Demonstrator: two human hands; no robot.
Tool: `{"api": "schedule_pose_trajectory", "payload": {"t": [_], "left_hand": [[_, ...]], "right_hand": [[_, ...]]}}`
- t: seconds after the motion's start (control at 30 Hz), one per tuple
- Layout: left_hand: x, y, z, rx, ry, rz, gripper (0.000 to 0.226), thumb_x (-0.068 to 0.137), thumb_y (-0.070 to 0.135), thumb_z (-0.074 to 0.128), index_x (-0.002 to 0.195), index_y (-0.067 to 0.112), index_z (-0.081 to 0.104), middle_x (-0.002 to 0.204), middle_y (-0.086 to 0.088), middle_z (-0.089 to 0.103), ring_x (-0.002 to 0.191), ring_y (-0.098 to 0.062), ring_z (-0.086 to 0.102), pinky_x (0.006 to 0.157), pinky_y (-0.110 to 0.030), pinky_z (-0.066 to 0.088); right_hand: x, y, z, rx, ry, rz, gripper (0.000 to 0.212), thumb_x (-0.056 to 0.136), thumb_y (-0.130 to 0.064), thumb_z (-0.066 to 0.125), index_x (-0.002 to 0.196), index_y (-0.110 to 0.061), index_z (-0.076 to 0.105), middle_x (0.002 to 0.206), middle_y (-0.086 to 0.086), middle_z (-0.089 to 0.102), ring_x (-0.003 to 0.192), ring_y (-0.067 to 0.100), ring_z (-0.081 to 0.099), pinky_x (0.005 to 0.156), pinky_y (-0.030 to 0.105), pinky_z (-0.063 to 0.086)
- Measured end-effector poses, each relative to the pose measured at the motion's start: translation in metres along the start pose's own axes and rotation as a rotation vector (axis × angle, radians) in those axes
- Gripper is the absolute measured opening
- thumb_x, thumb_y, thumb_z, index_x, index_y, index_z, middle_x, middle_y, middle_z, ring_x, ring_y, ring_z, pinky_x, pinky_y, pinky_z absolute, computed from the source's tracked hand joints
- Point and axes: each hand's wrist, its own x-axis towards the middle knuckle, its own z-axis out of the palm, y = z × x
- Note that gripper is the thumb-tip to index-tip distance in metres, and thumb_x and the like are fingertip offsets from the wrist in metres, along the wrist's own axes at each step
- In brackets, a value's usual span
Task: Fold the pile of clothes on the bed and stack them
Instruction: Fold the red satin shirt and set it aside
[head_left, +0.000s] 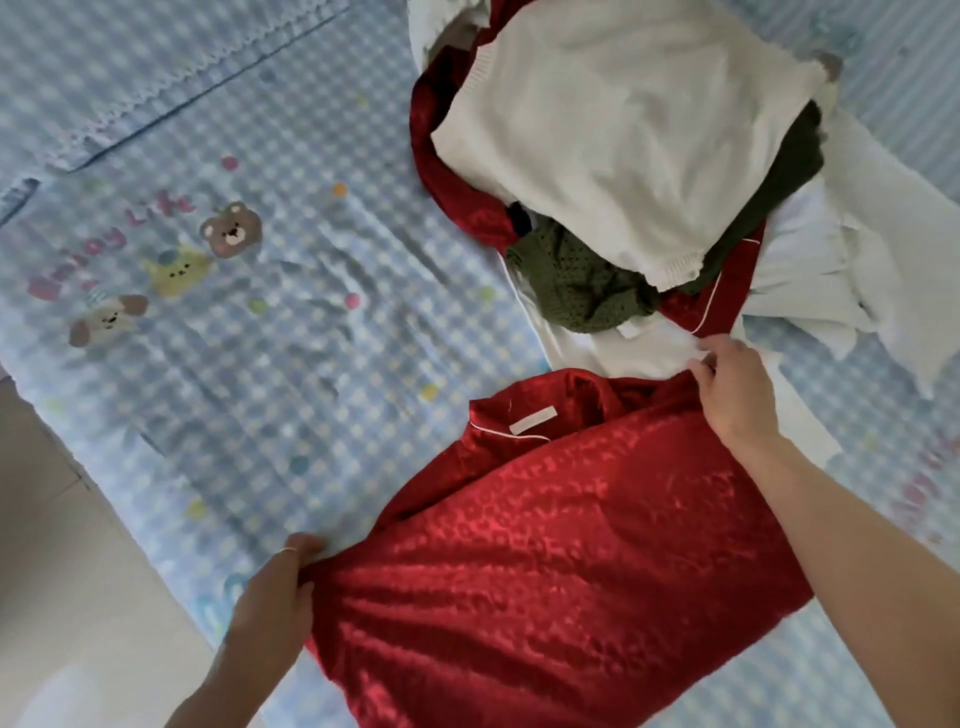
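On bed (260, 338), hands grip red shirt (545, 545).

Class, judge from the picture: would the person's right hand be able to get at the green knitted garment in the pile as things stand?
Probably yes. The right hand grips the red satin top's far edge, close to the green knit, whose near part lies uncovered; only a cream sweater covers its far part. The hand must let go first.

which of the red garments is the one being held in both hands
The red satin top spread nearest the camera, white label at its collar; left hand and right hand grip its edges. The other red garment lies in the pile.
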Motion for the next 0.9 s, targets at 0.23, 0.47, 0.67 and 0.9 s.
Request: {"api": "schedule_pose_trajectory", "payload": {"t": [0.23, 0.47, 0.67, 0.9], "left_hand": [[-0.002, 0.125, 0.049, 0.341, 0.124, 0.590, 0.038, 0.065, 0.010, 0.084, 0.099, 0.006, 0.069, 0.091, -0.009, 0.068, 0.079, -0.031, 0.065, 0.067, -0.044, 0.056], [0.064, 0.258, 0.132, 0.490, 0.026, 0.624, 0.042, 0.094, 0.047, 0.044, 0.127, 0.022, 0.046, 0.119, 0.002, 0.055, 0.113, -0.020, 0.048, 0.095, -0.033, 0.038], [0.079, 0.248, 0.128, 0.247, -0.006, 0.569, 0.014, 0.091, 0.025, 0.057, 0.102, 0.019, 0.061, 0.099, 0.003, 0.063, 0.095, -0.021, 0.058, 0.090, -0.037, 0.041], [0.056, 0.197, 0.082, 0.028, 0.131, 0.475, 0.013, 0.087, 0.024, 0.063, 0.097, 0.017, 0.059, 0.090, 0.008, 0.057, 0.086, -0.017, 0.058, 0.078, -0.035, 0.050]], "right_hand": [[-0.129, 0.009, 0.003, 0.066, 0.121, 0.090, 0.042, 0.099, -0.032, 0.039, 0.137, -0.014, 0.041, 0.137, 0.011, 0.047, 0.125, 0.026, 0.045, 0.103, 0.044, 0.040], [-0.107, 0.052, 0.013, 0.128, 0.015, 0.337, 0.051, 0.098, -0.041, 0.032, 0.138, -0.011, 0.044, 0.132, 0.011, 0.054, 0.124, 0.028, 0.045, 0.105, 0.045, 0.038], [-0.012, 0.026, 0.026, 0.150, 0.022, 0.170, 0.026, 0.090, -0.038, 0.057, 0.110, -0.021, 0.062, 0.106, 0.001, 0.064, 0.109, 0.024, 0.049, 0.091, 0.041, 0.038], [0.014, 0.016, 0.011, 0.223, 0.138, 0.169, 0.017, 0.091, -0.026, 0.058, 0.106, -0.018, 0.061, 0.106, 0.005, 0.061, 0.102, 0.026, 0.051, 0.089, 0.040, 0.041]]}}
